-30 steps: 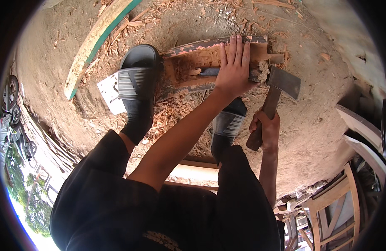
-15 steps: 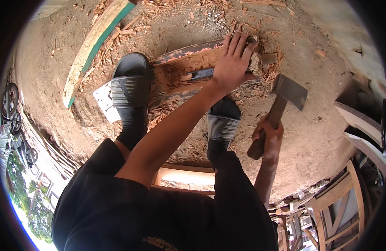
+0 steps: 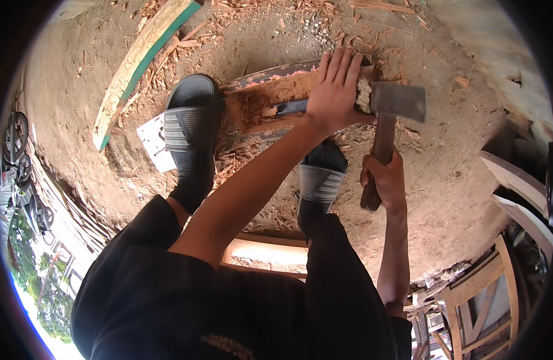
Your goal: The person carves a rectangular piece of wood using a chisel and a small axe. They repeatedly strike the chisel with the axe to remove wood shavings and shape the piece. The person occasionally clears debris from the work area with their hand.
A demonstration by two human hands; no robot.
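A hollowed wooden piece (image 3: 264, 78) with peeling dark and pink paint lies across the dirt floor, with a blue-grey strip (image 3: 288, 107) inside it. My left hand (image 3: 330, 96) presses flat on its right part, fingers stretched out. My right hand (image 3: 381, 180) grips the dark wooden handle of an axe (image 3: 398, 102), whose steel head is at the piece's right end, beside a pale crumbly lump (image 3: 363, 96); whether it touches is unclear. My sandaled feet (image 3: 192, 129) stand on the near side of the piece.
A curved green-edged board (image 3: 138, 69) lies at upper left amid wood chips. A white plate (image 3: 152, 153) sits by my left foot. Bicycle-like wheels (image 3: 18, 135) line the left rim. Curved boards (image 3: 510, 174), wooden frames (image 3: 480, 300) and a pale wall (image 3: 486, 54) are along the right.
The axe went down and right half a second ago, and has since moved up and left to the piece's end. My left hand has shifted slightly but stays on the wood.
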